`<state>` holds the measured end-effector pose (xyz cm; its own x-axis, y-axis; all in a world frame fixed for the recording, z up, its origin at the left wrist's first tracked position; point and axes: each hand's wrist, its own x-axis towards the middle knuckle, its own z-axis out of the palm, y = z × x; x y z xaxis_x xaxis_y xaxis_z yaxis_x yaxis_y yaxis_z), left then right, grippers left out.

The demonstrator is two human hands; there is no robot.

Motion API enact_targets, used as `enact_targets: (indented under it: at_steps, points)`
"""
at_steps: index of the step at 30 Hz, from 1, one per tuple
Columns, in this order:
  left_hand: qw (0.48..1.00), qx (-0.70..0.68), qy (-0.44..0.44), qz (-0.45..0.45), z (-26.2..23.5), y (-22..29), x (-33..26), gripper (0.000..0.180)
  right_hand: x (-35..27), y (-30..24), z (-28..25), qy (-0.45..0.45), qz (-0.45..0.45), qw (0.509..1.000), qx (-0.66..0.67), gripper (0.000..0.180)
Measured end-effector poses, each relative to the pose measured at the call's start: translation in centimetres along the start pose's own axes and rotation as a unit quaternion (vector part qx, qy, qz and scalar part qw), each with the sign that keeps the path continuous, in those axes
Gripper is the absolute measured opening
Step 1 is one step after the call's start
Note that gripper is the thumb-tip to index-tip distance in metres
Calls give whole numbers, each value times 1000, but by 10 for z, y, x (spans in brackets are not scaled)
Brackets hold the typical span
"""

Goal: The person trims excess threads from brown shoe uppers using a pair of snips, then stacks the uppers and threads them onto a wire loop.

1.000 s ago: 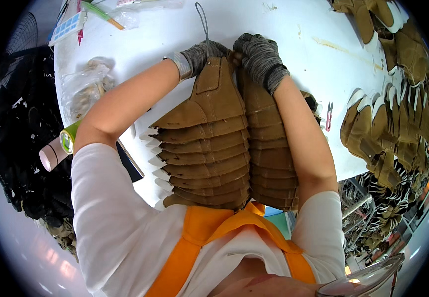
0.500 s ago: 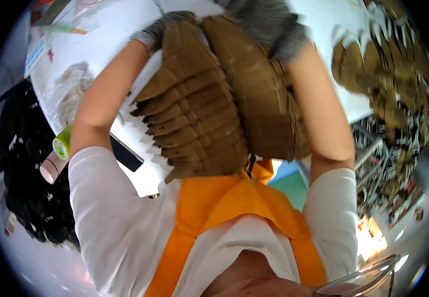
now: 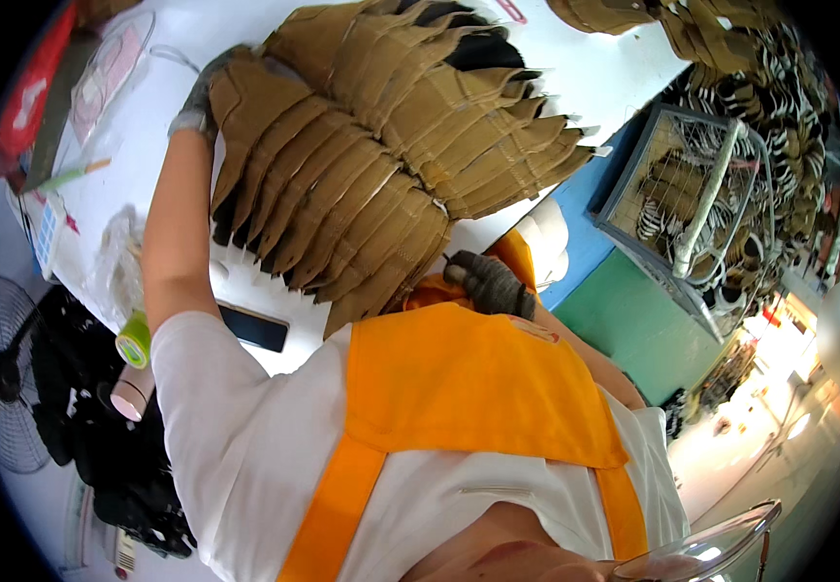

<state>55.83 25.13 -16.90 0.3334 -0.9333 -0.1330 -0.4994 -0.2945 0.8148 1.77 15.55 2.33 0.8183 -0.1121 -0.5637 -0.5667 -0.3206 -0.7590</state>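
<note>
Two rows of overlapping brown fabric pieces [image 3: 333, 209] with pale edges, shaped like shoe-upper parts, lie fanned across the white table in front of me and reach its near edge. My left hand [image 3: 205, 97], in a grey knit glove, grips the far left end of the rows; its fingers are partly hidden there. Low by my orange apron [image 3: 478, 378], at the near end of the rows, is my right hand [image 3: 493, 284], also gloved. Its fingers are curled closed, and a small dark tip shows at them that I cannot make out.
A phone [image 3: 253, 328], a green tape roll [image 3: 134, 339] and a pink cup [image 3: 132, 393] sit by my left arm. A wire basket [image 3: 677, 194] of brown pieces stands at the right, with more piles behind it. A fan [image 3: 3, 373] is at the far left.
My right hand has left the far end of the brown pieces and come down to my apron. The rows have shifted and turned, their far end fanning rightward. My left hand has moved left.
</note>
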Motion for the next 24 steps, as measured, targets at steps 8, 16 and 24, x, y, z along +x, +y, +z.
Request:
enact_targets:
  at_steps: [8,16,24]
  points:
    - [957,-256,15,-139,-20,76,-3,22,-107,42,-34,-30,144,989,-19,21]
    - [972,-175,-13,-158,-16,99,4,21,-125,121,11,-22,236,917,322,25]
    - [915,-339,-5,-220,-27,137,-5,18,-229,106,-27,178,408,841,307,43]
